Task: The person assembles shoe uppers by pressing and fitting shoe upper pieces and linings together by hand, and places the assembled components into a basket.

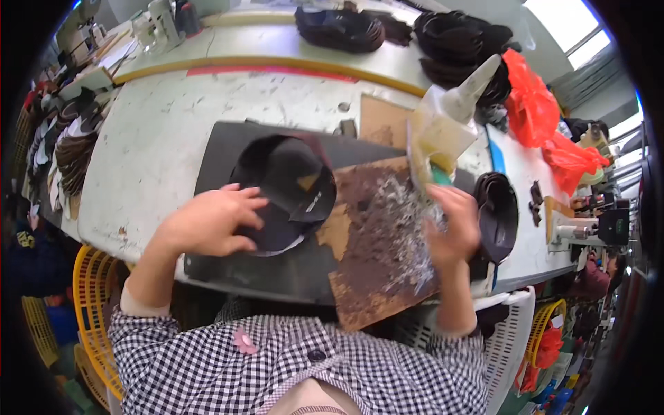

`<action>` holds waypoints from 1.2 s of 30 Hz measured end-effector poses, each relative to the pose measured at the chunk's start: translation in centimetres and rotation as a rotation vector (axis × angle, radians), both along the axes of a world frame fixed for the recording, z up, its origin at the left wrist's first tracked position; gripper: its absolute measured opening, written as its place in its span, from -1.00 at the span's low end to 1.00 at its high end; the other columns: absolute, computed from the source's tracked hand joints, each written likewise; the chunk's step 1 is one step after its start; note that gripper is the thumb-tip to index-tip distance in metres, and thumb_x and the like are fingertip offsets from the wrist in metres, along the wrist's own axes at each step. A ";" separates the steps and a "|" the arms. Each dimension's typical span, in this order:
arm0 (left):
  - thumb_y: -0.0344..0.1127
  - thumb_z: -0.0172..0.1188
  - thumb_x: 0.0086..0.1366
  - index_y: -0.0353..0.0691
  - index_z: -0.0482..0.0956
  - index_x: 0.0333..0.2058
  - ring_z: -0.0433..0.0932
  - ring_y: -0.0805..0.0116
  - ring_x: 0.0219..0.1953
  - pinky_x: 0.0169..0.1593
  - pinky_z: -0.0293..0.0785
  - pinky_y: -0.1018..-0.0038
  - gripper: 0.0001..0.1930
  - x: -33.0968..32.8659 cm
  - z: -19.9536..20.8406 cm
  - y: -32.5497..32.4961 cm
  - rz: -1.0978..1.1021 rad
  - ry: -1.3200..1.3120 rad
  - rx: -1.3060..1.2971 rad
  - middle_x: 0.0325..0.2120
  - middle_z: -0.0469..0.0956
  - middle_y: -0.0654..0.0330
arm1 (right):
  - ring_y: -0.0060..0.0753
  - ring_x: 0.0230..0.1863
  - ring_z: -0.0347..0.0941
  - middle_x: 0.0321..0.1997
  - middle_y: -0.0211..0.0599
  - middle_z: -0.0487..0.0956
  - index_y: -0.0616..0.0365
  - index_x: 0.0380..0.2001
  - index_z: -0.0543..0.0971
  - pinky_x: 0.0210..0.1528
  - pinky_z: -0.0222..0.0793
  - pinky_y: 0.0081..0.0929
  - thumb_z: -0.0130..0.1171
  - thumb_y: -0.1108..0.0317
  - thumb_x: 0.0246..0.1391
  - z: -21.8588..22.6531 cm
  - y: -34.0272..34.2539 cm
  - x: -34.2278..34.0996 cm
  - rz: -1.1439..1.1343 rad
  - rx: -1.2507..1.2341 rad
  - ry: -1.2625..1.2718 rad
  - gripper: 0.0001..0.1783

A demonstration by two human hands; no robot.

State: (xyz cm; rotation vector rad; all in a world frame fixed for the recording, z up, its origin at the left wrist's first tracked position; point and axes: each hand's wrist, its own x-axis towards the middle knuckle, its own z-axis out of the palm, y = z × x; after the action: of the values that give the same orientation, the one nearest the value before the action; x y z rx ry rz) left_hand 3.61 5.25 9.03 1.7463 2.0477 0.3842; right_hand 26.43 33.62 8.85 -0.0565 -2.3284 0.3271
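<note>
A black cap-shaped piece (287, 162) lies with its hollow side up on a dark board (277, 277). My left hand (211, 220) is at its left edge, fingers spread and thumb apart, nothing gripped. My right hand (455, 225), smeared by motion, hovers by the right side of a brown, glue-crusted board (377, 228). Just beyond its fingertips stands a translucent plastic bottle (443, 128) with a long nozzle and yellowish contents. A green patch shows low on the bottle. Whether the fingers touch it cannot be made out.
Dark stacked cap pieces (496, 214) sit right of my right hand. More dark piles (339, 29) lie on the back ledge, beside red plastic bags (532, 104). A yellow basket (93, 304) and a white crate (508, 339) stand below the table's front edge.
</note>
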 end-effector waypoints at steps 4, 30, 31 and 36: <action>-0.03 0.27 0.04 -0.30 0.34 0.04 0.18 -0.03 0.19 0.23 0.12 0.16 -0.34 3.7 -5.8 1.2 0.138 -0.283 0.238 0.14 0.23 -0.05 | -0.10 -0.03 0.40 -0.04 -0.12 0.48 0.24 -0.11 0.48 0.01 0.34 -0.28 0.30 0.28 -0.29 -4.3 -9.0 -9.8 0.510 0.077 -0.213 -0.44; -0.06 0.00 0.22 -0.28 0.30 0.11 0.07 0.15 0.27 0.18 0.14 0.07 -0.44 9.2 -8.8 -3.0 0.084 0.301 0.283 0.19 0.19 0.13 | -0.32 -0.03 0.39 -0.06 -0.42 0.54 0.07 -0.30 0.61 0.20 0.06 -0.16 0.22 0.43 -0.32 -5.9 -9.4 -7.2 0.492 0.279 -0.408 -0.65; -0.05 0.00 0.22 -0.27 0.30 0.11 0.06 0.14 0.28 0.17 0.14 0.06 -0.44 8.9 -8.8 -2.7 0.070 0.316 0.286 0.20 0.18 0.13 | -0.41 0.00 0.38 -0.08 -0.51 0.56 -0.03 -0.31 0.62 0.27 -0.16 -0.08 0.19 0.41 -0.35 -6.7 -8.3 -7.4 0.457 0.340 -0.381 -0.63; -0.18 0.13 0.13 -0.21 0.29 0.12 0.03 0.13 0.29 0.15 0.13 -0.10 -0.43 8.4 -9.0 -2.4 0.110 0.198 0.271 0.19 0.19 0.16 | -0.48 0.03 0.36 -0.03 -0.56 0.54 -0.19 -0.24 0.63 0.24 -0.13 0.04 0.14 0.43 -0.20 -6.6 -5.6 -9.9 0.387 0.422 -0.441 -0.63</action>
State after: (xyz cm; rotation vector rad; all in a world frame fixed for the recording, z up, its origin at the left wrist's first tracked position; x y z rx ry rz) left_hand 11.98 2.80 0.05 1.8969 2.3298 0.5657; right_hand 16.52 27.98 2.24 0.5889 -2.7937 -0.0014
